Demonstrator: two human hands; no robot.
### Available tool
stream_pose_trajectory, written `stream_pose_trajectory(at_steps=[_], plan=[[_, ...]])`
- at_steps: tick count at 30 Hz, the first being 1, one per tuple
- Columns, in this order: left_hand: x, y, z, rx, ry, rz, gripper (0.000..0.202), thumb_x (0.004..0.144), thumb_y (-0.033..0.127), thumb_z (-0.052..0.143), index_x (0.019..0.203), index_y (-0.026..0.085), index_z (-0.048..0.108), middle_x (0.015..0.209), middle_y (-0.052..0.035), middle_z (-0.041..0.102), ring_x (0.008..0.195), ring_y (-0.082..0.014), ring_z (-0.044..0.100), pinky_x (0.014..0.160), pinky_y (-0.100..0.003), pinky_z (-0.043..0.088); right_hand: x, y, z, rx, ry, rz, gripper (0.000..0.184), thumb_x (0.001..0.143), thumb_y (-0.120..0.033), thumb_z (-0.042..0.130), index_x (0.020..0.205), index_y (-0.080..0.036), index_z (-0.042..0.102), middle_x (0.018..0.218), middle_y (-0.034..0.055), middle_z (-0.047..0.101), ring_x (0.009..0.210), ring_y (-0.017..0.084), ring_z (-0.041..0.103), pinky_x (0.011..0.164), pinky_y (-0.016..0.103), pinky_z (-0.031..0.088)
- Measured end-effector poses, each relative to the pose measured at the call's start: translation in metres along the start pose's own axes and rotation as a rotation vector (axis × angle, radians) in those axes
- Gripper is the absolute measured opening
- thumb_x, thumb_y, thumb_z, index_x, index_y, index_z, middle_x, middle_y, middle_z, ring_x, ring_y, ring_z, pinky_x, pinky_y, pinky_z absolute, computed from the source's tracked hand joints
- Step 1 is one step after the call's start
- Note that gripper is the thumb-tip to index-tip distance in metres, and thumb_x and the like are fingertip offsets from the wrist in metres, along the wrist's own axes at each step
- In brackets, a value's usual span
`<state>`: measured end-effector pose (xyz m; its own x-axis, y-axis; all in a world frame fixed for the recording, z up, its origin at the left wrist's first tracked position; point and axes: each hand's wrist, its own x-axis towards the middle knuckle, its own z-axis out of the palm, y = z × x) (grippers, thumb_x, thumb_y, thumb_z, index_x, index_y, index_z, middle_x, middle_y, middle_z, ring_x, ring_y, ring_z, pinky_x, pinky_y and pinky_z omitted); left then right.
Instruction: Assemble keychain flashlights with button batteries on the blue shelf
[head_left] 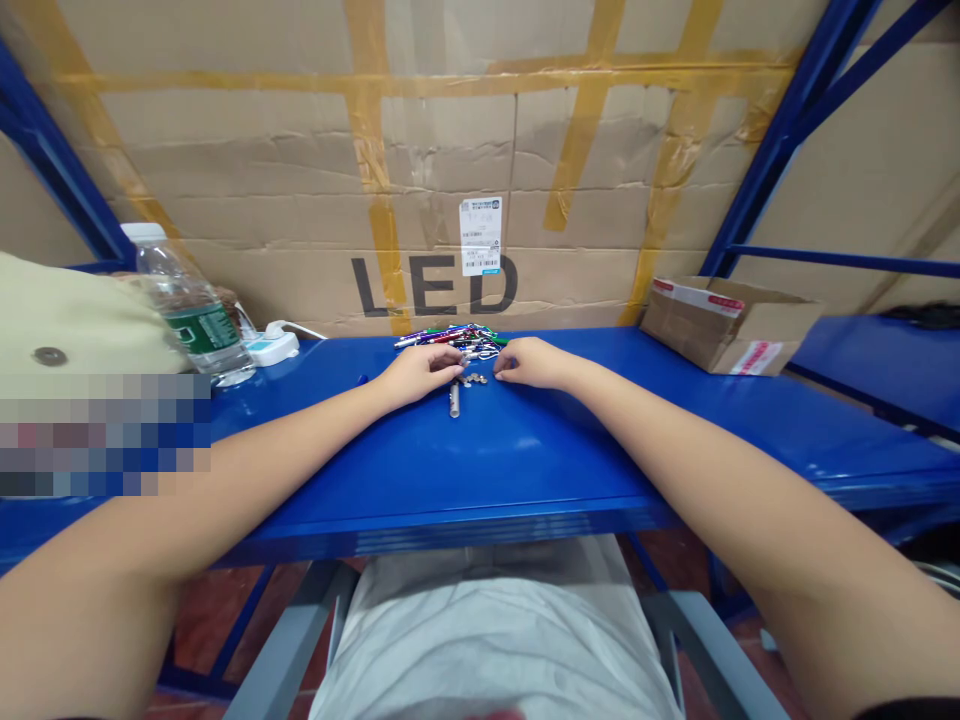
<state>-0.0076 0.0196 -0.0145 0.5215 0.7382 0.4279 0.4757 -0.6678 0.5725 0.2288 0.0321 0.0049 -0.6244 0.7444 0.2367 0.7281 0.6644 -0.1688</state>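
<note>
Both hands rest on a blue metal shelf top (525, 450). My left hand (417, 374) lies with fingers curled, its fingertips at several small round silver pieces (474, 379). My right hand (529, 362) is curled in a pinch on the other side of those pieces; what it holds is too small to make out. A short silver metal tube (454, 400) lies just in front of my left hand. Behind both hands sits a pile of small coloured keychain lights (454, 338).
A large cardboard sheet marked LED (435, 285) forms the back wall. A plastic water bottle (191, 305) and a white power strip (274, 346) stand at the left, next to a beige bag (67, 320). A small open cardboard box (724, 322) sits at the right.
</note>
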Motion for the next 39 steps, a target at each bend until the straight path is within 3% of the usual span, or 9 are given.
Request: stream_pose_trajectory(at_steps=[4, 11, 17, 24, 29, 32, 39], plan=[[0.0, 0.002, 0.0, 0.003, 0.003, -0.006, 0.02, 0.084, 0.024, 0.059, 0.101, 0.016, 0.065, 0.1, -0.0052, 0.073, 0.09, -0.0182, 0.069, 0.087, -0.034, 0.054, 0.0, -0.003, 0.0, 0.027, 0.005, 0.01, 0.013, 0.075, -0.012, 0.062, 0.076, -0.019, 0.073, 0.081, 0.0053, 0.072, 0.071, 0.017, 0.062, 0.065, 0.029, 0.046], [-0.001, 0.003, -0.002, 0.016, -0.019, 0.006, 0.024, 0.084, 0.024, 0.059, 0.105, 0.015, 0.065, 0.102, -0.0057, 0.073, 0.093, -0.0192, 0.069, 0.087, -0.035, 0.054, -0.001, -0.018, -0.006, 0.146, 0.312, -0.097, 0.01, 0.08, -0.02, 0.062, 0.086, -0.016, 0.07, 0.087, 0.0068, 0.068, 0.08, 0.017, 0.059, 0.075, 0.03, 0.045], [0.0, -0.003, 0.0, -0.082, -0.031, 0.014, 0.027, 0.083, 0.031, 0.059, 0.104, 0.015, 0.065, 0.101, -0.0071, 0.073, 0.092, -0.021, 0.069, 0.086, -0.037, 0.055, 0.002, -0.028, 0.001, 0.227, 0.403, -0.217, 0.011, 0.082, -0.02, 0.06, 0.086, -0.016, 0.07, 0.081, 0.0042, 0.062, 0.072, 0.015, 0.055, 0.069, 0.028, 0.042], [-0.001, 0.0, -0.001, -0.057, -0.035, 0.032, 0.029, 0.083, 0.034, 0.059, 0.104, 0.015, 0.065, 0.1, -0.0062, 0.073, 0.092, -0.0211, 0.069, 0.084, -0.037, 0.055, 0.005, -0.03, 0.007, 0.22, 0.388, -0.232, 0.013, 0.084, -0.022, 0.058, 0.089, -0.017, 0.069, 0.079, 0.0034, 0.064, 0.071, 0.015, 0.054, 0.066, 0.027, 0.04], [-0.001, -0.001, 0.0, -0.075, -0.033, 0.022, 0.028, 0.084, 0.032, 0.059, 0.105, 0.015, 0.065, 0.103, -0.0073, 0.073, 0.093, -0.0213, 0.069, 0.086, -0.038, 0.055, 0.002, -0.028, 0.001, 0.205, 0.368, -0.22, 0.03, 0.08, -0.02, 0.06, 0.11, -0.014, 0.064, 0.077, 0.0025, 0.065, 0.066, 0.014, 0.053, 0.064, 0.025, 0.04], [-0.001, -0.001, 0.0, -0.069, -0.032, 0.022, 0.026, 0.084, 0.03, 0.059, 0.105, 0.015, 0.064, 0.102, -0.0065, 0.073, 0.093, -0.0208, 0.069, 0.087, -0.038, 0.055, -0.003, -0.028, -0.006, 0.186, 0.346, -0.24, 0.023, 0.081, -0.019, 0.058, 0.102, -0.014, 0.066, 0.078, 0.0035, 0.065, 0.067, 0.014, 0.054, 0.065, 0.026, 0.041], [-0.001, -0.001, -0.002, -0.067, -0.05, 0.021, 0.029, 0.084, 0.032, 0.059, 0.107, 0.015, 0.065, 0.104, -0.0068, 0.073, 0.095, -0.0209, 0.069, 0.088, -0.038, 0.054, -0.011, -0.033, -0.012, 0.186, 0.159, -0.241, 0.028, 0.082, -0.015, 0.056, 0.107, -0.018, 0.067, 0.076, 0.0003, 0.064, 0.066, 0.012, 0.054, 0.065, 0.025, 0.04]])
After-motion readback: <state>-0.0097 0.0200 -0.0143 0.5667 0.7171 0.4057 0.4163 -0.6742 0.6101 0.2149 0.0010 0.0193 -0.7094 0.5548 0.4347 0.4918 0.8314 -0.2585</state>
